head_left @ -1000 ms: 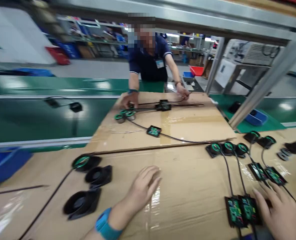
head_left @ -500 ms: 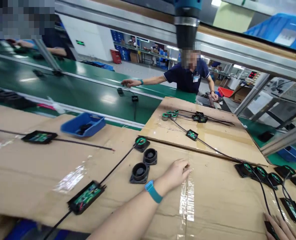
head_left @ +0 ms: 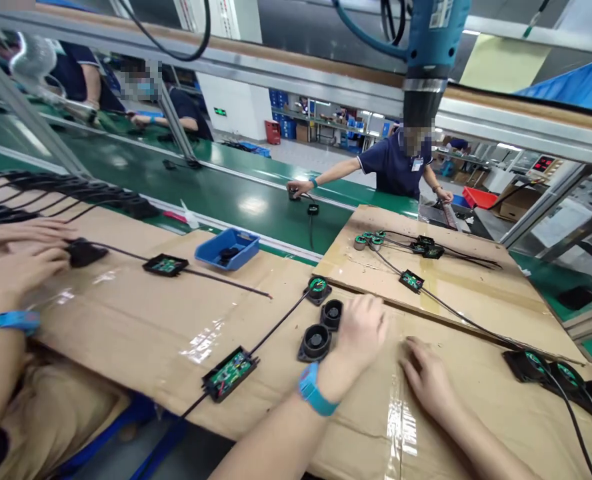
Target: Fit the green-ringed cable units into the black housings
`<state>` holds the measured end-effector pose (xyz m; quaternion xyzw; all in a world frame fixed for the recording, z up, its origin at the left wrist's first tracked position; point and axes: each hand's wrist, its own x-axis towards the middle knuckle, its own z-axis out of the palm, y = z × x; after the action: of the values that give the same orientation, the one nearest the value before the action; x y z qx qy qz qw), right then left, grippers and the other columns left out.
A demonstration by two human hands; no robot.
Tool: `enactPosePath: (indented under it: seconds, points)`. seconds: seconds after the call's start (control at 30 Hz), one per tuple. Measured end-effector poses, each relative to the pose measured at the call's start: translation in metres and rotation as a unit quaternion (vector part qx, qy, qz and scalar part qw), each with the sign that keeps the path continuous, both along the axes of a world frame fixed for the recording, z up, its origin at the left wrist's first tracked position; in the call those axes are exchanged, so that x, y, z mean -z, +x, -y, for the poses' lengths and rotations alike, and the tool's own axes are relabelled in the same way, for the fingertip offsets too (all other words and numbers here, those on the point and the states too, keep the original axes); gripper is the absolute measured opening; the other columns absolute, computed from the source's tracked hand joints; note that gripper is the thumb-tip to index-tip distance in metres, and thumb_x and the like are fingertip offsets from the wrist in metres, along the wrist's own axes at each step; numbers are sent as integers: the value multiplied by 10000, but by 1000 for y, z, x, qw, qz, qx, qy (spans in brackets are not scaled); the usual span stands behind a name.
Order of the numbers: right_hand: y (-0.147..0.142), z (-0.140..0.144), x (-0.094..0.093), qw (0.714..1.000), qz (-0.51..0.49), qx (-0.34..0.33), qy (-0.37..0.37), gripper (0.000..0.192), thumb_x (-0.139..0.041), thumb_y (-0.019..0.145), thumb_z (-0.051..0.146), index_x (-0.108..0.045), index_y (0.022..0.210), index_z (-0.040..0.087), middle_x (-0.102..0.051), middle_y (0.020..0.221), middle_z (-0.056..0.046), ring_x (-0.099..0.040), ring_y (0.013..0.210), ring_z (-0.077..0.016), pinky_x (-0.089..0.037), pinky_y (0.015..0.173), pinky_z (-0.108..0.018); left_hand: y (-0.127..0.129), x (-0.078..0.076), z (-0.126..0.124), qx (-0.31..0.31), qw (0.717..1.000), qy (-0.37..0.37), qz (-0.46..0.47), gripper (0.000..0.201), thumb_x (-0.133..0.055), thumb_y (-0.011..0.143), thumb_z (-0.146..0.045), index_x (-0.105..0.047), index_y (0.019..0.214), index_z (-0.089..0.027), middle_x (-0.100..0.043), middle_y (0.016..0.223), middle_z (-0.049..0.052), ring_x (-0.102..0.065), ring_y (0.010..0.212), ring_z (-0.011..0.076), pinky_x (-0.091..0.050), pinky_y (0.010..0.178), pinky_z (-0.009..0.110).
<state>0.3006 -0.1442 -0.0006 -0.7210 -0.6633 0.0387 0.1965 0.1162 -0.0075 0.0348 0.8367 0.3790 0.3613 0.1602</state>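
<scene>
Black fan housings [head_left: 323, 330]: two, lying near centre on the cardboard work surface [head_left: 141, 313], just left of the left hand [head_left: 359, 330], within easy reach. Left hand flat, fingers loose, gripping nothing, its edge at the nearer housing. Right hand [head_left: 426, 377] to the right, palm down, empty. Circuit board [head_left: 229, 372] on its black cable lies near-left; blue tray [head_left: 227, 248] farther left.

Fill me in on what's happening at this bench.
A person rests both hands on a cardboard-covered bench. The left hand lies beside two black round housings, holding nothing; the right hand lies flat on the cardboard. A wired circuit board lies nearby. A co-worker's hands touch a cable end at left.
</scene>
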Motion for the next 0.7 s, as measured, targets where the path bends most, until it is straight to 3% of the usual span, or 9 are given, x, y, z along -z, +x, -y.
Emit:
enactPosePath:
  seconds: [0.07, 0.13, 0.17, 0.27, 0.37, 0.43, 0.53, 0.63, 0.7]
  points:
    - [-10, -38, -8, 999, -4, -27, 23, 305, -508, 956, 279, -620, 1218, 168, -679, 1186, -143, -620, 1091, -289, -511, 961, -500, -14, 3, -12, -97, 994, 24, -50, 201, -576, 919, -298, -579, 1035, -134, -600, 1020, 158, -536, 973, 310, -445, 834, 471]
    - [-14, -79, -23, 998, 17, -46, 49, 300, -510, 958, 272, -612, 1221, 171, -669, 1196, -143, -587, 1120, -296, -476, 977, -507, -20, 16, -19, -142, 983, 49, -108, 129, -566, 891, -204, -588, 985, -118, -607, 957, 162, -541, 930, 312, -445, 790, 462]
    - [-14, -101, -32, 996, 37, -48, 59, 301, -515, 958, 277, -610, 1223, 169, -651, 1234, -148, -559, 1157, -308, -451, 995, -520, -19, 24, -19, -141, 979, 64, -136, 94, -539, 874, -131, -596, 948, -118, -614, 927, 161, -548, 922, 312, -446, 781, 458]
    - [-10, -179, -53, 993, 101, -37, 52, 384, -570, 940, 274, -562, 1303, 149, -523, 1424, -174, -442, 1305, -357, -362, 1059, -570, -6, 44, -8, -98, 971, 98, -195, 246, -477, 813, 9, -624, 956, -125, -644, 985, 181, -569, 987, 329, -460, 819, 480]
    - [-7, -260, -61, 990, 138, -30, 22, 586, -671, 896, 279, -455, 1418, 123, -280, 1586, -221, -242, 1456, -401, -250, 1122, -620, 9, 50, 6, -43, 978, 83, -188, 344, -495, 810, 7, -617, 1088, -154, -651, 1098, 168, -596, 995, 306, -489, 834, 457]
    - [-8, -304, -59, 989, 144, -23, 7, 667, -718, 879, 348, -434, 1430, 103, -203, 1607, -249, -149, 1491, -419, -199, 1136, -648, 14, 49, 11, -7, 987, 51, -150, 323, -552, 831, -63, -598, 1129, -177, -656, 1101, 142, -609, 962, 288, -509, 811, 430]
    - [-14, -339, -53, 988, 150, 1, -42, 631, -709, 875, 495, -548, 1302, 59, -266, 1577, -278, -188, 1480, -432, -205, 1119, -686, 12, 51, 13, 41, 996, 20, -83, 318, -652, 843, -258, -577, 1144, -190, -662, 1075, 135, -619, 934, 301, -526, 792, 436]
    - [-25, -345, -45, 978, 202, 3, -48, 511, -639, 909, 488, -628, 1142, 33, -376, 1532, -248, -273, 1455, -387, -279, 1095, -629, 4, 65, 9, 74, 996, 35, -30, 453, -608, 851, -339, -516, 1262, -173, -666, 1084, 163, -632, 943, 337, -532, 768, 464]
    - [-31, -346, -38, 964, 265, -9, -8, 526, -250, 1008, 333, -623, 1043, -36, -478, 1454, -156, -233, 1441, -355, -286, 1054, -572, 3, 81, 1, 106, 993, 53, 14, 547, -534, 854, -305, -434, 1371, -156, -655, 1149, 186, -642, 987, 350, -541, 790, 474]
